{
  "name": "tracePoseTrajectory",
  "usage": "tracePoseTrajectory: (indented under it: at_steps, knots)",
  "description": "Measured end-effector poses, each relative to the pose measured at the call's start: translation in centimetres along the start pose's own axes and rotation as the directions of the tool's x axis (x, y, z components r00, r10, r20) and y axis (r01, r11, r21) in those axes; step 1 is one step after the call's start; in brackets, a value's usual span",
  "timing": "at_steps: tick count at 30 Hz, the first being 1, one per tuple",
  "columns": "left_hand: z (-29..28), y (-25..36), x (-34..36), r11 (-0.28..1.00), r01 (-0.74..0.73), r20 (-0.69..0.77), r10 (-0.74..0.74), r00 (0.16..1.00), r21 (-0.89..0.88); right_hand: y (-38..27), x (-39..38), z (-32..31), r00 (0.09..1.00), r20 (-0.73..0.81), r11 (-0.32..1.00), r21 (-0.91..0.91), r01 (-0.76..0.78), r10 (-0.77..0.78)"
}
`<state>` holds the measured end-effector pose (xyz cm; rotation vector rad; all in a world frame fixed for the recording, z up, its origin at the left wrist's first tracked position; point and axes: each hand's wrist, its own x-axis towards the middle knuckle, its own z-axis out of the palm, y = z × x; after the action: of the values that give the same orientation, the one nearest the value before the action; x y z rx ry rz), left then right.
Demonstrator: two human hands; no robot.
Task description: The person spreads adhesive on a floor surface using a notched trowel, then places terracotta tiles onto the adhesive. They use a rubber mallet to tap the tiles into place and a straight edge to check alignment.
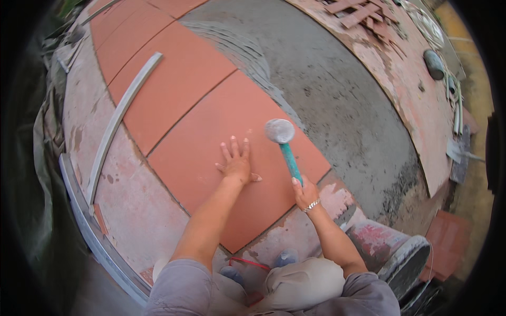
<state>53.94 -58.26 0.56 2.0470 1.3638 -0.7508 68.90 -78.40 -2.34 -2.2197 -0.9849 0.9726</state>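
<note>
My left hand [236, 164] lies spread on a large terracotta floor tile [205, 137], fingers apart. In my right hand [305, 194] is a rubber mallet [289, 155] with a teal handle and a round whitish head. Its head is over the tile's right part; whether it touches the surface I cannot tell. Narrow gaps separate this tile from the neighbouring terracotta tile [163, 79] beyond it. Along the tile's right side runs grey mortar [337, 110], with ridged lines farther up.
A long metal straightedge [118, 116] lies at the left, partly across the farther tile. Near my right knee a mortar-stained bucket [385, 245] is tipped on its side. Broken tile strips [363, 13] lie at the far right, and a trowel [461, 152] rests at the right edge.
</note>
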Motion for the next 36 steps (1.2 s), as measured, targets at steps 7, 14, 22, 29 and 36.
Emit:
tracePoseTrajectory:
  at_steps: [7, 14, 22, 29, 36]
  knots:
    - [0.8, 1.4, 0.2, 0.999, 0.033, -0.033, -0.031, 0.999, 0.038, 0.9, -1.1, 0.0, 0.995, 0.082, 0.995, -0.085, -0.052, 0.059]
    - [1.0, 1.2, 0.4, 0.999, 0.003, -0.046, 0.000, 0.999, 0.054, 0.8, -2.3, -0.1, 0.983, 0.075, 0.984, -0.079, -0.160, 0.165]
    - [-0.2, 0.6, -0.1, 0.999, 0.017, 0.000, -0.017, 1.000, 0.035, 1.6, -1.7, 0.7, 0.985, 0.011, 0.980, -0.099, -0.171, 0.173]
    - [-0.3, -0.3, -0.4, 1.000, -0.013, 0.018, 0.013, 1.000, 0.005, 0.4, -0.2, 0.4, 0.995, -0.103, 0.991, -0.135, -0.002, -0.012]
    - [-0.6, -0.5, -0.6, 0.999, -0.041, -0.027, 0.040, 0.999, -0.011, -1.0, 5.7, 1.0, 0.997, -0.075, 0.993, -0.122, 0.003, -0.012]
